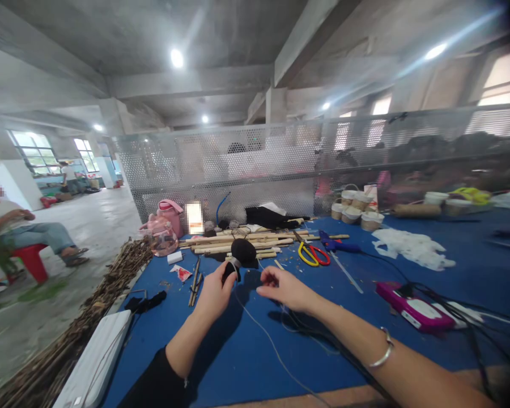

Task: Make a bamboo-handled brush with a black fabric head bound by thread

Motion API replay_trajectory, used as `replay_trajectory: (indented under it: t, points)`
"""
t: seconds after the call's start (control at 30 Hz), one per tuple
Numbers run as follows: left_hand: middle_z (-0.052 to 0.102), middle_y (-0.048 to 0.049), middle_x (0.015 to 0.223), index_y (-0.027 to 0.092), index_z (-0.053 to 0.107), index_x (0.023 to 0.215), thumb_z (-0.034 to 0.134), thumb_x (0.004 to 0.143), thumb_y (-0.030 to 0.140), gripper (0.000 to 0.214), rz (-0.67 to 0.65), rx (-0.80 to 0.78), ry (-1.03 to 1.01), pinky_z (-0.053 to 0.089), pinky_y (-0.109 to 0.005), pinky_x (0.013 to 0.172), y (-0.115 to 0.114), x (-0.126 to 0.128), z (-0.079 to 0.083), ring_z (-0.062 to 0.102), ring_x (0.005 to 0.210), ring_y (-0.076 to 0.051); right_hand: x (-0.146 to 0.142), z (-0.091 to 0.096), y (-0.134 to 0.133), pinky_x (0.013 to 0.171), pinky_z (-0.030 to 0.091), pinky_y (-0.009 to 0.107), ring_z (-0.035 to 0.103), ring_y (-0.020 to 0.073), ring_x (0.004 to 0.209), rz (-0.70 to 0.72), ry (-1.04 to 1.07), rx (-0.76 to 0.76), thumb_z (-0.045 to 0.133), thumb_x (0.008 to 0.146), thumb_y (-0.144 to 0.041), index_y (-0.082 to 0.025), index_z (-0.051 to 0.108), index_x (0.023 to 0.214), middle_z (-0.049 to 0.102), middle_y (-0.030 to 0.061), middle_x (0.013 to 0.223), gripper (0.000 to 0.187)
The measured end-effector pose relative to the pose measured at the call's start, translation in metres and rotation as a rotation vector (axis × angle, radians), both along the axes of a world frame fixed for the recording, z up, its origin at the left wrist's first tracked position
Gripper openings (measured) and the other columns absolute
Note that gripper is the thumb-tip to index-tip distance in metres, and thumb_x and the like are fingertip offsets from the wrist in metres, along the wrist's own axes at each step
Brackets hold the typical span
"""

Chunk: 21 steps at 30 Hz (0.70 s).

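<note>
My left hand [215, 292] is closed around a small black bundle with a greyish band. A rounded black fabric-like piece [243, 253] shows just past its fingertips; whether the two are joined I cannot tell. A thin pale thread [266, 334] runs from near my left fingers down across the blue table toward the front edge. My right hand [287, 288] hovers to the right of the bundle, apart from it, its fingers curled in toward the thumb. Anything in those fingers is too small to make out. A silver bangle [383, 348] circles the right wrist.
Wooden sticks [255, 245], scissors with red and yellow handles [312, 254] and a blue glue gun [340, 243] lie beyond my hands. A magenta device [414, 307] with cables is at right, a white power strip-like block [94, 360] at left. Mesh panels [221, 170] close off the back.
</note>
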<state>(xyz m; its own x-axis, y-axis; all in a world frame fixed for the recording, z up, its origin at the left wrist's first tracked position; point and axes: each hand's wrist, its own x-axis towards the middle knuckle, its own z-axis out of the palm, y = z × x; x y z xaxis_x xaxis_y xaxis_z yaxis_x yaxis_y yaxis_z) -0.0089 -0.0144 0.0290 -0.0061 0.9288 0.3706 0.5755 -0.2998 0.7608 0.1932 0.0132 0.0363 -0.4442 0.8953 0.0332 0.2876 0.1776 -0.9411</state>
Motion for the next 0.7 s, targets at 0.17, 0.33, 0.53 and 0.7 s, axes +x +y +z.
replay_trajectory:
  t: [0.17,0.33,0.53,0.7]
  points:
    - [0.063,-0.0026,0.075,0.016,0.059,0.104,0.043,0.085,0.031,0.029,-0.035,0.012,0.046,0.037,-0.022,0.063,-0.003,0.003,-0.002,0.051,0.064,-0.013,-0.018,-0.006,0.004,0.076,0.041,0.026,0.057,0.0127,0.087,0.125,0.337,-0.382,0.076,0.053,-0.021,-0.024,0.053,0.098,0.060,-0.0005,0.093,0.051]
    - [0.066,-0.0063,0.082,0.016,0.057,0.109,0.044,0.085,0.029,0.030,-0.016,0.008,0.124,0.039,-0.023,0.067,-0.004,0.004,-0.001,0.055,0.069,-0.015,-0.045,-0.005,-0.012,0.070,0.042,0.024,0.059,0.0101,0.070,0.231,0.443,-0.630,0.072,0.062,-0.026,-0.018,0.054,0.088,0.062,0.0001,0.075,0.033]
    - [0.068,-0.0085,0.089,0.017,0.054,0.117,0.044,0.086,0.031,0.036,0.018,0.013,0.139,0.041,-0.025,0.069,-0.003,0.001,-0.001,0.060,0.074,-0.017,-0.050,0.002,-0.011,0.037,0.013,0.017,0.023,0.0031,0.036,-0.011,0.281,-0.629,0.062,0.072,-0.042,-0.019,0.047,0.071,0.034,-0.0097,0.047,0.028]
    - [0.068,-0.0089,0.092,0.017,0.054,0.118,0.043,0.087,0.030,0.036,0.033,0.016,0.131,0.042,-0.025,0.071,-0.001,-0.002,0.001,0.062,0.078,-0.018,-0.042,0.012,-0.011,0.039,0.012,0.020,0.018,0.0042,0.038,-0.136,0.235,-0.323,0.052,0.075,-0.054,-0.020,0.033,0.057,0.026,-0.0092,0.045,0.043]
